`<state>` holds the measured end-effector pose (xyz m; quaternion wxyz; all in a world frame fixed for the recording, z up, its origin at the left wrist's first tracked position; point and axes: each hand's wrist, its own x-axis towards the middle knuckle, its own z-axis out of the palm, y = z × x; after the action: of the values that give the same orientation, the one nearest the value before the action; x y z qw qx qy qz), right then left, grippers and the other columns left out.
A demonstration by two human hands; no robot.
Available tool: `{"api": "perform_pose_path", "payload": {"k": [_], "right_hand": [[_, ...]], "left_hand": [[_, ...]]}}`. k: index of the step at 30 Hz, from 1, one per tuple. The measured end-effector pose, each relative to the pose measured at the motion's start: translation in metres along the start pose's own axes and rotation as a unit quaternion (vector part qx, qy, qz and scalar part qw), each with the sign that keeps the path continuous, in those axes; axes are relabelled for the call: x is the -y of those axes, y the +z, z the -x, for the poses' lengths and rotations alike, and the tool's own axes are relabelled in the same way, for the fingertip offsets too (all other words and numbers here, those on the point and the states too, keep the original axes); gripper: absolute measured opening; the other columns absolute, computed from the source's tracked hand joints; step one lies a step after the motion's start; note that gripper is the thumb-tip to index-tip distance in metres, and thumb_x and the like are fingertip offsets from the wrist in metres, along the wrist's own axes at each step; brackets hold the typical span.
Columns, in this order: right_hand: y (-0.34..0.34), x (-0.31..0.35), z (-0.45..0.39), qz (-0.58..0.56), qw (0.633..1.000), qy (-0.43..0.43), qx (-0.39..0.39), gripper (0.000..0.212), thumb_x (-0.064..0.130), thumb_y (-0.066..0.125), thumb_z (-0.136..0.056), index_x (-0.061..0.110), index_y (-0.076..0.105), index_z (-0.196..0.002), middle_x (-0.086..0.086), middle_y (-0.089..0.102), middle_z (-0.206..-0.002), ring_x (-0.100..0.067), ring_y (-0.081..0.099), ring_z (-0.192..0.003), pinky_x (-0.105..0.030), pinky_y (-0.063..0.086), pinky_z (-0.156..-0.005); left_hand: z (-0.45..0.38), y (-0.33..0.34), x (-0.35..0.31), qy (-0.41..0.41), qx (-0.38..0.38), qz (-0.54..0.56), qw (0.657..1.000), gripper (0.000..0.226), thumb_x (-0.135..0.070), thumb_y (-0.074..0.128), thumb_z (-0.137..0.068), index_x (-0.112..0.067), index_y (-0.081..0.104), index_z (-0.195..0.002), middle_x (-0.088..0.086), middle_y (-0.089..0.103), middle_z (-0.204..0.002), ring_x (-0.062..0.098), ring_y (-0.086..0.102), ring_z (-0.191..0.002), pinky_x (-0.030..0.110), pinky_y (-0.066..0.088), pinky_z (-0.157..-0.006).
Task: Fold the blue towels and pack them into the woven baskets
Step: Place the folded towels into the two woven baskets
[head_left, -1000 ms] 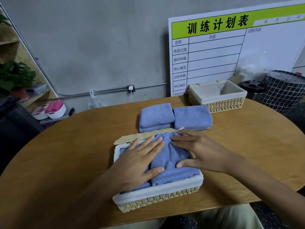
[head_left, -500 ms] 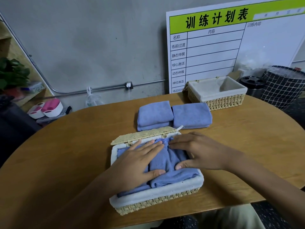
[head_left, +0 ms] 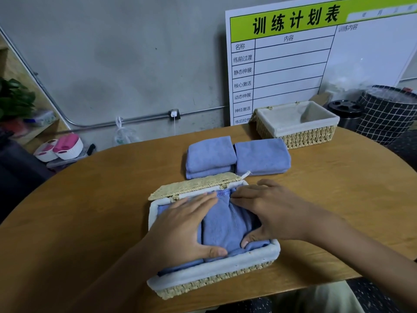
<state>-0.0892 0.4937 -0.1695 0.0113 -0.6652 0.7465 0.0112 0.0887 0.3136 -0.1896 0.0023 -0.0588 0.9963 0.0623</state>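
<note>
Little has been moved since a second ago: both hands are kept flat on the same towels, and only the right thumb has been slid a touch nearer the front rim.

Taking the near lined woven basket (head_left: pixel 214 271) as landmark, it is set on the round wooden table (head_left: pixel 90 211) at the person's edge, its flat straw lid (head_left: pixel 194 185) hinged back behind it. Inside it, the packed blue towels (head_left: pixel 228 224) are seen filling the liner almost to the rim. The left hand (head_left: pixel 180 229) is laid open on the left of the load, fingers straight and pressing. The right hand (head_left: pixel 270 211) is spread flat on the right of it, thumb pushed against the front fold; nothing is being gripped by either.

Behind the lid, two folded blue towel stacks (head_left: pixel 239 157) are waiting side by side. Further back and to the right, the second woven basket with a pale cloth liner (head_left: pixel 297 125) is standing open and unfilled.

So one basket is judged nearly finished, needing only a tuck and perhaps its lid. Two stacks remain to be packed.
</note>
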Motion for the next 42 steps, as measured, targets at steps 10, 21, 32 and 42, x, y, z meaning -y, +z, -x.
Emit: {"api": "perform_pose_path", "payload": {"k": [10,21,32,42], "right_hand": [[-0.017,0.0,0.01,-0.029,0.999,0.016,0.031,0.095,0.083,0.055,-0.074,0.028,0.037,-0.15,0.016,0.03,-0.158,-0.007,0.027,-0.144,-0.033,0.023,-0.116],[-0.014,0.008,0.005,0.009,0.98,0.102,0.172,0.101,0.08,0.048,-0.082,0.037,-0.004,-0.157,0.021,-0.007,-0.164,-0.028,0.004,-0.153,-0.051,0.006,-0.122],[-0.023,-0.016,0.004,-0.182,0.982,0.055,0.003,0.065,0.08,0.049,-0.078,0.036,0.064,-0.124,0.021,0.066,-0.121,0.0,0.058,-0.114,-0.031,0.048,-0.093],[0.037,-0.021,-0.021,-0.475,0.829,0.178,-0.237,0.019,0.039,0.058,-0.097,0.032,0.068,-0.11,0.023,0.07,-0.105,0.01,0.062,-0.099,-0.008,0.043,-0.079]], "left_hand": [[0.004,-0.009,0.0,-0.028,0.026,0.073,0.997,0.112,-0.091,0.054,-0.068,-0.045,0.002,-0.157,-0.034,-0.005,-0.16,-0.013,0.001,-0.143,0.024,0.012,-0.121],[0.007,-0.011,-0.004,-0.025,0.074,0.05,0.996,0.109,-0.084,0.052,-0.073,-0.045,-0.008,-0.156,-0.04,-0.026,-0.146,-0.026,-0.035,-0.112,0.0,-0.027,-0.09],[0.016,-0.029,0.026,-0.031,-0.01,0.24,0.97,0.073,-0.086,0.051,-0.075,-0.056,0.038,-0.141,-0.046,0.032,-0.145,-0.015,0.03,-0.138,0.02,0.028,-0.114],[0.024,-0.005,0.068,-0.321,-0.134,0.375,0.86,0.059,-0.058,0.034,-0.098,-0.033,0.031,-0.152,0.001,0.041,-0.154,0.016,0.044,-0.133,0.037,0.038,-0.105]]}}
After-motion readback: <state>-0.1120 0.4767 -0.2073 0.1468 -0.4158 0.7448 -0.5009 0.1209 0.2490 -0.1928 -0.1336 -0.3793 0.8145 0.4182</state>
